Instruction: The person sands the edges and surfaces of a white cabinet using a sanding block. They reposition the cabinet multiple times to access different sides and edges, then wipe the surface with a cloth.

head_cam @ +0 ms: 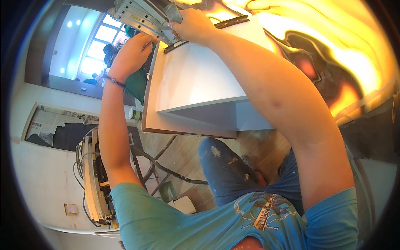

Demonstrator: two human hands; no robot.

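Observation:
In front of me is a white cabinet box (200,78) with brown outer edges and an open compartment on its near side. Black metal drawer slides (232,22) lie along its upper part. My right hand (195,26) grips a flat grey blade like a putty knife (172,13), raised above the cabinet's far edge; the fingers hide its handle. My left hand (134,53), with a dark beaded bracelet at the wrist, is bent near the cabinet's far left corner. Its fingertips are curled together, and I cannot tell whether they hold or touch anything.
An aluminium ladder (137,18) leans beyond my hands. A glossy yellow-and-black patterned surface (312,62) rises on the right. On the left stands long equipment with cables (93,181). A dark hose (175,178) crosses the floor. People (109,53) show through an opening.

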